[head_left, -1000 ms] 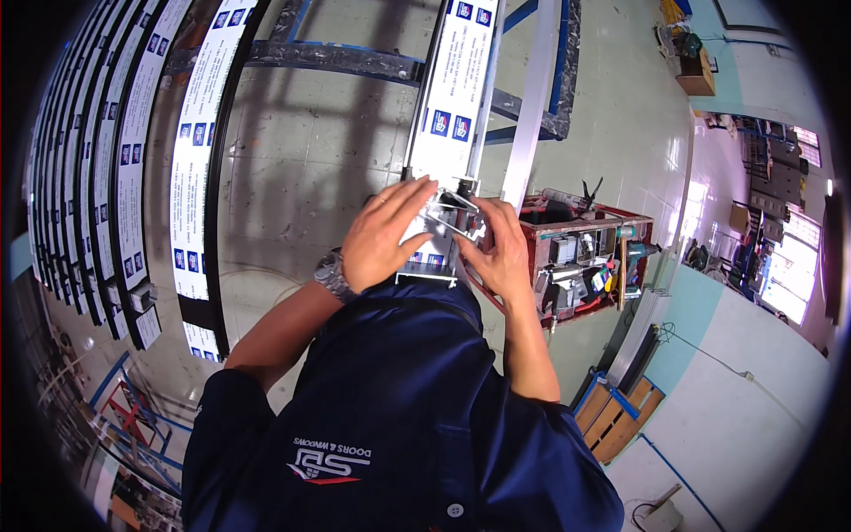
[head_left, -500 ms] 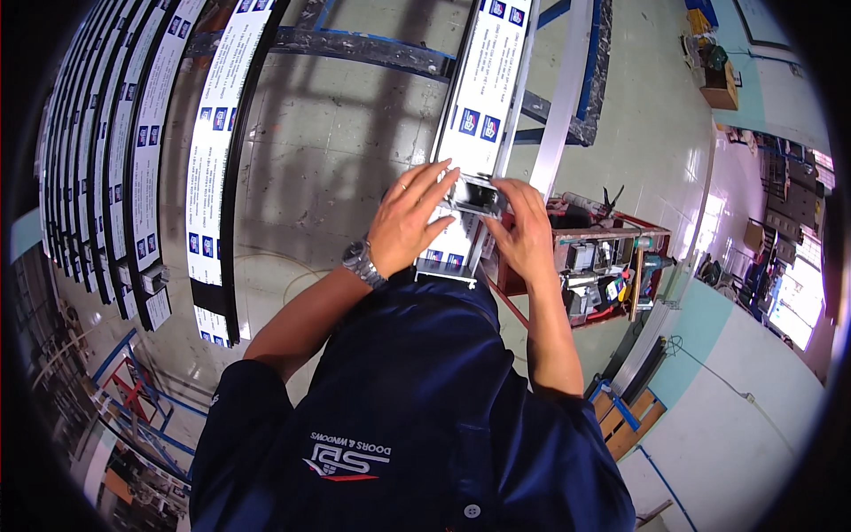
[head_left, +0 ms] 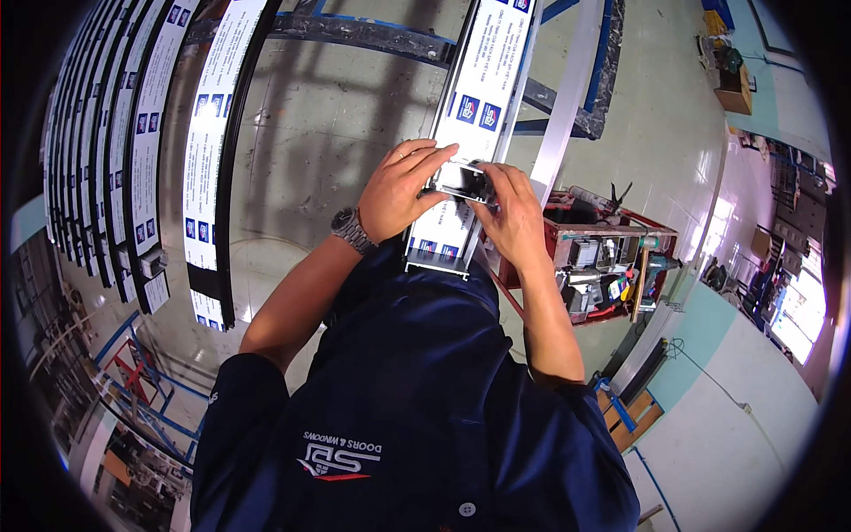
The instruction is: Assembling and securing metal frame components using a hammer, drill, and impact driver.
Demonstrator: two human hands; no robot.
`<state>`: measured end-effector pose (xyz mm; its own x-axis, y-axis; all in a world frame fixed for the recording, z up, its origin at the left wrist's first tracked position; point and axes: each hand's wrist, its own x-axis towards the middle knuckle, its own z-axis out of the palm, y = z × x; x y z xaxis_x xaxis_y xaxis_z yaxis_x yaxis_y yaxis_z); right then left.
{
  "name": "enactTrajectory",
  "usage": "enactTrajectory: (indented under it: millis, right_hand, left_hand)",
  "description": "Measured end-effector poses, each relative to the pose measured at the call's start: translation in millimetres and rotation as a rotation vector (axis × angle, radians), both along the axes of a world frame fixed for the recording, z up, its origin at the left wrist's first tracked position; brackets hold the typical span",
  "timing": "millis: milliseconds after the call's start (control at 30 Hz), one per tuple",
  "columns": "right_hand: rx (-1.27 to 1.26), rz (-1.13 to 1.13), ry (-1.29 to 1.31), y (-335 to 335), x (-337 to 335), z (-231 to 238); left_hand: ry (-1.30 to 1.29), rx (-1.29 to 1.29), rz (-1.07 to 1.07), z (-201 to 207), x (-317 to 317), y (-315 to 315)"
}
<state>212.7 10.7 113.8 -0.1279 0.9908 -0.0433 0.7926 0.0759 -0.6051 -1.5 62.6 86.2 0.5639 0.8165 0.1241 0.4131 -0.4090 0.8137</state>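
A short hollow metal profile piece (head_left: pixel 464 180), dark inside with bright edges, sits across the film-covered aluminium profile (head_left: pixel 472 115) in front of me. My left hand (head_left: pixel 401 189) grips its left end, thumb below and fingers above. At the right end, my right hand (head_left: pixel 514 213) holds it between thumb and fingers. Beneath the piece, the long profile's near end (head_left: pixel 436 260) reaches almost to my waist. White protective film with printed blue squares covers its upper face.
Several long film-covered profiles (head_left: pixel 151 133) lie side by side at the left, with one separate profile (head_left: pixel 206 151) nearer. A red tool cart (head_left: pixel 612 266) holding drills and hand tools stands to my right. Dark, paint-stained frame beams (head_left: pixel 372 40) run beneath the profiles.
Both hands have shifted slightly left and away from me with the short piece, which now shows more of its hollow opening.
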Motion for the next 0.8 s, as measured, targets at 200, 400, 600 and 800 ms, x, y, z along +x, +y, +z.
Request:
enactTrajectory:
  millis: [200, 400, 600, 800]
  right_hand:
    - [0.004, 0.020, 0.014, 1.6, 6.8, -0.2]
    - [0.009, -0.015, 0.172, -0.8, 15.6, -9.0]
    - [0.080, -0.035, 0.234, -7.3, 16.7, -16.4]
    - [0.082, 0.002, 0.259, -10.6, 21.1, -20.7]
  left_hand:
    - [0.054, 0.099, -0.033, -2.6, 3.2, 2.3]
    - [0.043, 0.160, -0.054, -2.1, -0.2, 10.2]
    - [0.119, 0.155, -0.088, -0.6, -1.7, 9.3]
    - [0.109, 0.164, -0.083, -6.0, 0.0, 4.7]
